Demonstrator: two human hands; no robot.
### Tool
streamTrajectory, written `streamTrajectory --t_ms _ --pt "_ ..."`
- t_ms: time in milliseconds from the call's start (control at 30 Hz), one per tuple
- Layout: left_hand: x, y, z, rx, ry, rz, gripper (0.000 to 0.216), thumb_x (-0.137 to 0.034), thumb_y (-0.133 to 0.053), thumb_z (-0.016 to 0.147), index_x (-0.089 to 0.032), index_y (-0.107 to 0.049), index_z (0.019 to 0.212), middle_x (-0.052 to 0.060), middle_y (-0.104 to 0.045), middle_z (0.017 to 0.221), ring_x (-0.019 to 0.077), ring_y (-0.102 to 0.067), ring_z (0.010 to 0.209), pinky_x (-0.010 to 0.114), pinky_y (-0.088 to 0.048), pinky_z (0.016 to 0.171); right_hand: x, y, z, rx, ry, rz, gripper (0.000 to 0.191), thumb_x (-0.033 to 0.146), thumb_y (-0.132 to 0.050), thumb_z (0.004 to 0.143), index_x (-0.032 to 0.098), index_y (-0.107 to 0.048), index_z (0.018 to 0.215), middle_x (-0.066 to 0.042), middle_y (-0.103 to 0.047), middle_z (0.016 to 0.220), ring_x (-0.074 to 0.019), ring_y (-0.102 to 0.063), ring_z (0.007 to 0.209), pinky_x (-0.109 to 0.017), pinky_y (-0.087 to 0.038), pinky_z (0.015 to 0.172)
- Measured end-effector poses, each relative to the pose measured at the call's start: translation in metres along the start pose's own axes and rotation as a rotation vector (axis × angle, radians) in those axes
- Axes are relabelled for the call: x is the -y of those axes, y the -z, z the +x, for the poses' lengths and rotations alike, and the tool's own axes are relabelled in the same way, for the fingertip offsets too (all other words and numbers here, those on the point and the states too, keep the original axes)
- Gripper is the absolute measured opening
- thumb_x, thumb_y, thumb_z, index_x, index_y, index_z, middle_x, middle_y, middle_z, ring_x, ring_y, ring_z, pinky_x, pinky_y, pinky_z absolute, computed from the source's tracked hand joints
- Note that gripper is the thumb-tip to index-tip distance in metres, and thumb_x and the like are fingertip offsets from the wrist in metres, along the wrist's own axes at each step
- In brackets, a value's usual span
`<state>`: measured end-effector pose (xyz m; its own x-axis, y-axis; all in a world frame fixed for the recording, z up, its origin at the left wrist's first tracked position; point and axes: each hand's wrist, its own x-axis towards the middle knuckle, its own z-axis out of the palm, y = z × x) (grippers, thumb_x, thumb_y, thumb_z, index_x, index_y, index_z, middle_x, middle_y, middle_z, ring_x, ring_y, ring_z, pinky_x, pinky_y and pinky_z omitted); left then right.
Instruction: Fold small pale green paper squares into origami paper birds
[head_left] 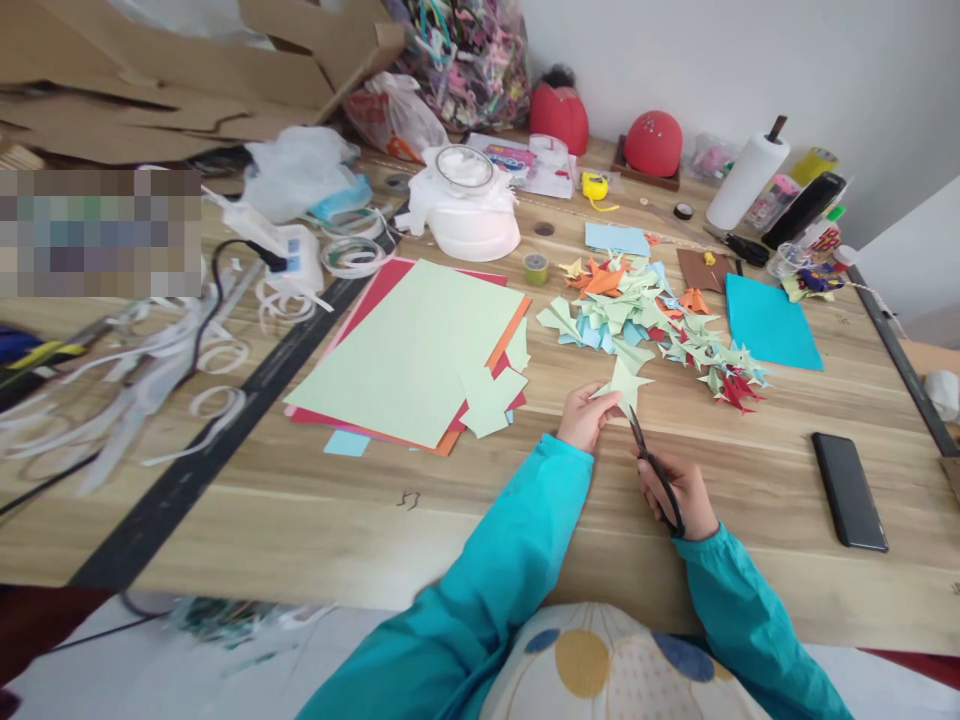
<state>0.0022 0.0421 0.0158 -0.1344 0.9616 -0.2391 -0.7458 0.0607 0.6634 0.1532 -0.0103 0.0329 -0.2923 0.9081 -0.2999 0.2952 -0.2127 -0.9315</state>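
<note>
Pinched in my left hand (587, 416) is a pale green paper cut-out (627, 386) with pointed ends. My right hand (688, 494) grips a pair of black-handled scissors (654, 470), whose blade tips meet the lower edge of that paper. Just beyond lies a heap of folded paper pieces (616, 308) in green, orange, blue and red. To the left of my hands, a stack of coloured sheets (412, 350) has pale green on top, with red and orange edges showing. Smaller green paper pieces (491, 402) rest on its right corner.
A black phone (849, 492) lies at the right, below a bright blue sheet (774, 320). Across the back are a yellow tape measure (595, 187), red pincushions (654, 146) and a white roll (747, 176). White strips and a power strip (294, 258) clutter the left.
</note>
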Motion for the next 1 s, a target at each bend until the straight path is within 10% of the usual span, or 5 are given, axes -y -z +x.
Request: streamTrajectory --t_ms 1000 --pt "-0.0003 -0.0004 0.0009 -0.022 0.016 0.003 0.022 -0.022 -0.074 0.05 -0.01 -0.064 0.067 0.004 -0.067 0.066 0.0163 -0.062 0.062 0.033 -0.051 0.064 -0.0014 -0.0003 0.0023 -0.022 0.021 -0.032 0.045 0.049 -0.055 0.074 0.012 -0.062 0.097 0.004 -0.044 0.046 -0.0051 -0.036 0.031 -0.017 -0.029 0.026"
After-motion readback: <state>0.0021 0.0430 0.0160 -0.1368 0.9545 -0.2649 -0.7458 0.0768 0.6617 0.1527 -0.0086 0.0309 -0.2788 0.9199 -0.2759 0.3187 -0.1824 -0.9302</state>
